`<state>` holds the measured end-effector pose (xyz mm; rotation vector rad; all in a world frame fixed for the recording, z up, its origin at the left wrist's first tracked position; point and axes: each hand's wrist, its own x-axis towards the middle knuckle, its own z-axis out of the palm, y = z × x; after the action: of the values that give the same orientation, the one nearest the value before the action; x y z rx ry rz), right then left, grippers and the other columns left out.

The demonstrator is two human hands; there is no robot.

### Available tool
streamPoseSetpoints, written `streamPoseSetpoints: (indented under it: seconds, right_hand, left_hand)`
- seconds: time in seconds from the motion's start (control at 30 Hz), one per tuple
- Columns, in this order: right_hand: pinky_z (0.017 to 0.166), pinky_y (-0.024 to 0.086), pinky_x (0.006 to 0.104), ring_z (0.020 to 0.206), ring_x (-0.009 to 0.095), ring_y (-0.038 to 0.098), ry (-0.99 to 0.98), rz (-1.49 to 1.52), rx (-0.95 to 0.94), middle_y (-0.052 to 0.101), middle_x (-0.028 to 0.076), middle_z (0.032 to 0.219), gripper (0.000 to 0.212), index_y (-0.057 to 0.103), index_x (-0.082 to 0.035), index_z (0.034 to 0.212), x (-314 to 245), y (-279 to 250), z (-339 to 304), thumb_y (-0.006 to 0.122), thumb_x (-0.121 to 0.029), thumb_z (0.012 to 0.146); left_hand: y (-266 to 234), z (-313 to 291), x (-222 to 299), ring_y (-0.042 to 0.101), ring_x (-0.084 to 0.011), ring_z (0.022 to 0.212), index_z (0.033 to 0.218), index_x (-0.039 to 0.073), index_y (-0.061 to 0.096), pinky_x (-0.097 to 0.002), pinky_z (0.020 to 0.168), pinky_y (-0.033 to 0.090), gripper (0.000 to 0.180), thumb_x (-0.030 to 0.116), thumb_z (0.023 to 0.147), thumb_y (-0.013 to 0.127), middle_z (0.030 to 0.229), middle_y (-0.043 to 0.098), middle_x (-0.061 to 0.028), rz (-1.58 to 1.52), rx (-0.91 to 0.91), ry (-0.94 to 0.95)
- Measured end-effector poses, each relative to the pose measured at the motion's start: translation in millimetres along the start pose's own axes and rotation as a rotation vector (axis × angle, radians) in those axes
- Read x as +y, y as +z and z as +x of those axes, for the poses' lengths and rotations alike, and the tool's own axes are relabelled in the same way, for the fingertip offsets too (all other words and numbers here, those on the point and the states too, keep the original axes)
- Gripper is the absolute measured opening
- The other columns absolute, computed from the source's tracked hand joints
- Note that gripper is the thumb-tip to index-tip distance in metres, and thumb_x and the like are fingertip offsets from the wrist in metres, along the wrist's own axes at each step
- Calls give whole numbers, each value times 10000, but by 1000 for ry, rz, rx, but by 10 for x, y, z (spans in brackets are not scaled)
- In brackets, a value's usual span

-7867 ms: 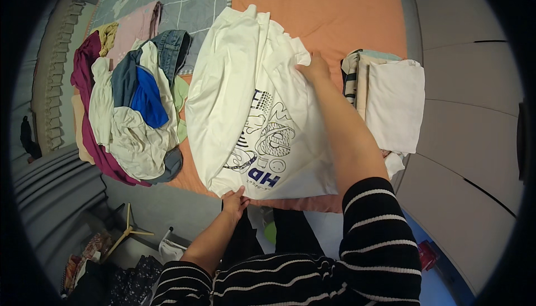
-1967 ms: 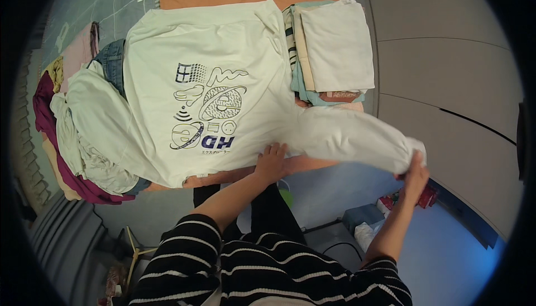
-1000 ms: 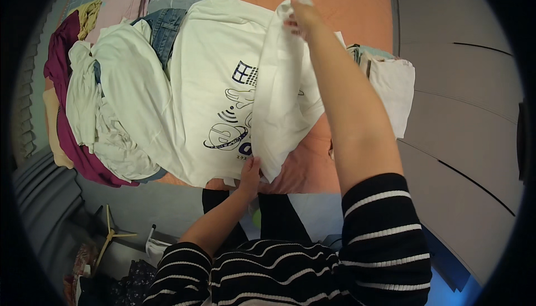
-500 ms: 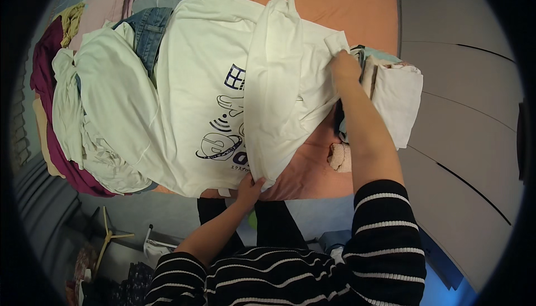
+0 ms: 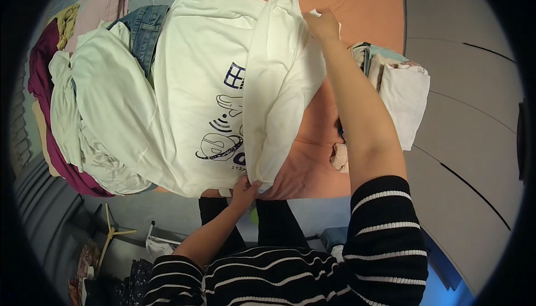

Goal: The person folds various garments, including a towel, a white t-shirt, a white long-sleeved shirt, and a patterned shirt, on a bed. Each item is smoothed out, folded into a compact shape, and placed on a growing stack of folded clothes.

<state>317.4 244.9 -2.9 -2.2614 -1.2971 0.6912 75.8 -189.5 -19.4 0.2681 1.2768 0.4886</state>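
Note:
A white long-sleeved shirt (image 5: 195, 44) with a dark printed drawing lies spread on the orange bed sheet (image 5: 357, 5). Its right side is folded over toward the middle, with a sleeve lying along the fold. My left hand (image 5: 244, 191) pinches the shirt's bottom hem at the near edge of the bed. At the far right, my right hand (image 5: 325, 25) is closed on part of the same shirt, likely a sleeve end; a bit of white cloth pokes out on both sides of the fist. My right forearm hides some of the cloth stack beside it.
Left of the shirt is a heap with a pale garment (image 5: 111, 83), blue jeans (image 5: 146, 32) and a maroon cloth (image 5: 44, 83). Folded clothes (image 5: 403, 97) stand on the right, near a small pinkish bundle (image 5: 339, 157). Grey cabinet fronts (image 5: 463, 94) line the right side.
My right hand has moved away from me and slightly left, drawing the shirt's right part inward over the fold. My left hand stays at the hem, almost unmoved.

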Motion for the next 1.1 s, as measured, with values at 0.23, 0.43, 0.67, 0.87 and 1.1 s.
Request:
streamPoseSetpoints:
  seconds: [0.23, 0.43, 0.67, 0.87, 1.1]
  right_hand:
    - [827, 488, 390, 925, 305, 621, -160, -91, -317, 645, 184, 1001, 581, 578, -3, 1028, -395, 498, -752, 673, -500, 742]
    - [805, 502, 416, 960, 362, 606, -12, -297, -136, 601, 233, 1034, 627, 518, 46, 1119, -361, 1055, -781, 742, -349, 686]
    - [713, 542, 378, 821, 259, 620, 421, 1149, -544, 601, 194, 968, 313, 518, 118, 1091, -906, 65, -596, 607, -44, 839]
    - [955, 481, 394, 1089, 268, 584, -146, 1453, -771, 588, 164, 1188, 424, 493, 5, 1242, -1114, -853, -787, 601, -187, 880]
    - [1013, 412, 419, 1160, 283, 515, 108, 1408, -261, 509, 158, 1292, 452, 394, 21, 1322, 330, -819, -796, 526, -130, 917]
  left_hand:
    - [-50, 29, -7, 557, -80, 725, 1073, 8, 562, -236, 611, 458, 217, 100, 882, 609, 885, 614, -27, -106, -19, -74]
    - [-22, 15, 4, 521, -81, 661, 1028, 19, 555, -230, 587, 430, 194, 130, 881, 617, 798, 580, 1, 17, -109, -18]
    - [-70, -95, 90, 588, -129, 699, 891, 7, 539, -282, 615, 479, 170, 106, 823, 660, 772, 623, -86, 286, 99, 104]
    - [-50, -274, 47, 540, -250, 567, 761, 36, 464, -347, 536, 428, 227, 59, 721, 686, 638, 527, -109, 610, 333, 478]
    - [-215, -316, -418, 498, -250, 496, 710, 48, 436, -330, 497, 416, 233, 20, 699, 666, 573, 473, -99, 723, 422, 595]
